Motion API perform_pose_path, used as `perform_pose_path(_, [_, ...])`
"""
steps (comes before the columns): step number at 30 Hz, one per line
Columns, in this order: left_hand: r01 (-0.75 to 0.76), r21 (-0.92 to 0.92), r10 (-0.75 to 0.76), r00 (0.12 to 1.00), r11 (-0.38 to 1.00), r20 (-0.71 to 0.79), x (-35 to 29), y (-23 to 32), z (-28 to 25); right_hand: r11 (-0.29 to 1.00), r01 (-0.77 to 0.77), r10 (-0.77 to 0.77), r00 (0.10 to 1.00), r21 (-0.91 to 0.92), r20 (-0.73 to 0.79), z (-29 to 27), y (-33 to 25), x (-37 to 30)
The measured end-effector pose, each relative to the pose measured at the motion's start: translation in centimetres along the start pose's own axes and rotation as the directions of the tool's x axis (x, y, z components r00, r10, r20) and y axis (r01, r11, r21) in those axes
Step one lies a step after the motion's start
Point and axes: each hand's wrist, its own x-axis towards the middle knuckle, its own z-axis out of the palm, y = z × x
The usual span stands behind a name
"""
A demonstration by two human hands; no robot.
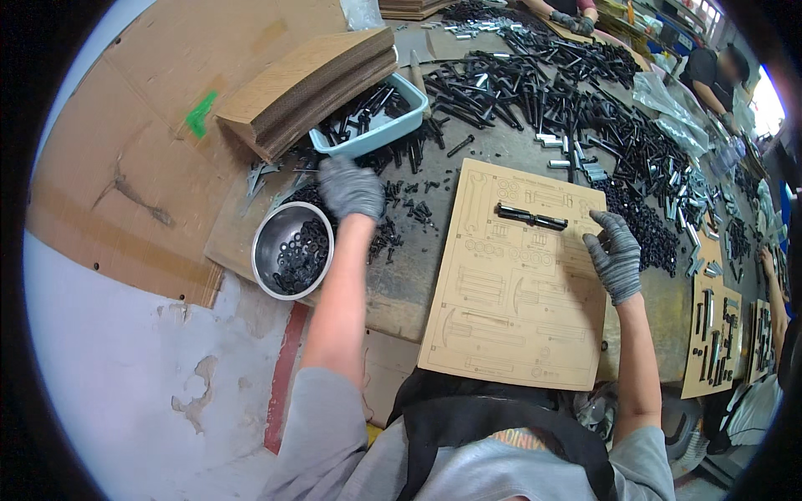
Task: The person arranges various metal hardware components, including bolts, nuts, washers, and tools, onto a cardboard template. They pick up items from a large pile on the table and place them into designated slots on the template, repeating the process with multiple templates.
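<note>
My left hand (351, 189), in a grey knit glove, reaches over loose black hardware between a steel bowl (261, 250) of black nuts or washers and a light-blue plastic basin (380, 142) of black bolts. Its fingers are blurred and partly hidden, so any hold cannot be made out. At the right edge of a printed cardboard sheet (468, 342), my gloved right hand (616, 255) is open, thumb and fingers apart, nothing visible between them. Two dark bolt-like pieces (532, 217) lie end to end on the sheet's upper part, left of that hand. Line drawings of tools and fasteners cover the sheet.
Large heaps of black bolts (501, 88) and silver sleeves (595, 171) spread across the table. Stacked cardboard sheets (309, 79) rest above the basin. Filled cardboard sheets (713, 338) lie at right. Other people's hands (573, 22) work at the far side.
</note>
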Motion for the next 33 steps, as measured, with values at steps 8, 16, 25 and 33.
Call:
perform_pose_path(8, [0.244,0.302,-0.351,0.857,0.922,0.379,0.5,-1.5,0.6,0.986,0.036,-0.040,0.999,0.163,0.024,0.6,-1.8,-0.4])
perform_pose_path(16, [0.076,0.106,-0.098,0.969,0.992,0.228,-0.3,-4.0,1.3,0.983,0.040,-0.053,0.996,0.180,0.065,1.0,-2.7,0.2])
perform_pose_path(25, [0.689,-0.679,-0.295,0.724,0.254,0.624,-0.3,-5.1,2.6,0.994,0.001,-0.003,1.000,0.114,0.016,-1.0,0.0,-1.1])
perform_pose_path(33, [0.729,-0.658,0.320,0.588,0.188,0.743,-8.8,8.1,-4.8,0.986,-0.024,0.009,0.996,0.164,0.093,1.0,0.0,-1.5])
